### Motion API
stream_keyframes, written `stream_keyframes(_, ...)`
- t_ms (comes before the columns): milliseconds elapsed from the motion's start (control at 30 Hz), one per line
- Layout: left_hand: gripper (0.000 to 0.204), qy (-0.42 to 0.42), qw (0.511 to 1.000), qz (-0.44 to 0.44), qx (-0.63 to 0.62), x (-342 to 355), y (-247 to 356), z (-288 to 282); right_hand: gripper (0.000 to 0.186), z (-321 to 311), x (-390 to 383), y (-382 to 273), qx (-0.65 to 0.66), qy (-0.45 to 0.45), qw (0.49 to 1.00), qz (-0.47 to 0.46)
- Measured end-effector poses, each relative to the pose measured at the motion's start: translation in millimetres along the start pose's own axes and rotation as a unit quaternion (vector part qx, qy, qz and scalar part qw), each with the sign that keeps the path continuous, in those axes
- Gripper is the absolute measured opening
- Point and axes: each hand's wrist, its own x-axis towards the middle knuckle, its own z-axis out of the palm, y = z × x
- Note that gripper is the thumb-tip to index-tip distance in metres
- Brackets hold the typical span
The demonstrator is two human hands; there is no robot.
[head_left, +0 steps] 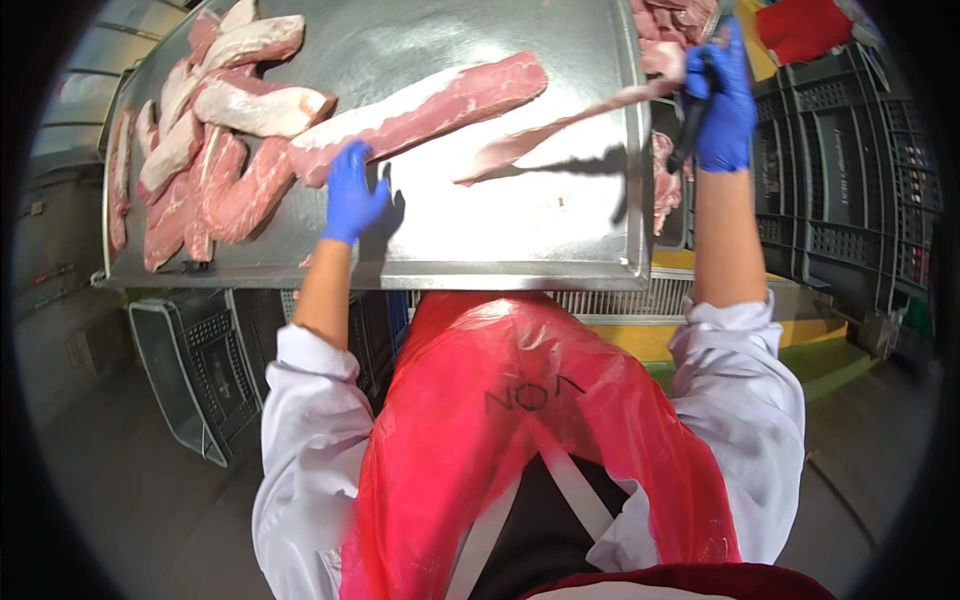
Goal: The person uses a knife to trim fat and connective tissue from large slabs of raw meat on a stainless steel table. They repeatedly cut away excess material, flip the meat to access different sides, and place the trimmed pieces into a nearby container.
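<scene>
On a steel worktop (450, 238) lies a long pink cut of raw meat (430, 110) with a pale fat layer. My left hand (352, 195), in a blue glove, lies with its fingers against the near side of this cut, thumb apart. Out past the worktop's right edge, my right hand (728, 110), also blue-gloved, is closed around a knife's black handle (690, 125); I cannot make out the blade. A thin strip of meat (560, 130) stretches from that hand leftward above the worktop, its loose end hanging low.
Several thick meat pieces (235, 105) are heaped at the worktop's left. Beyond its right edge, a container (675, 238) holds cut meat (664, 180). Dark plastic crates (840, 170) stand farther right, and another crate (200, 375) sits below left. A red apron (440, 440) covers my front.
</scene>
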Motion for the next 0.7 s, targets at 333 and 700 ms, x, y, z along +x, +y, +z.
stream_keyframes(333,0.089,-0.118,0.993,-0.008,0.033,111,-1,46,0.062,11,-52,-215,-0.161,-0.183,0.967,-0.073)
stream_keyframes(700,0.099,-0.156,0.766,0.163,-0.602,114,349,-12,0.058,79,-70,-136,-0.128,-0.012,0.984,-0.124)
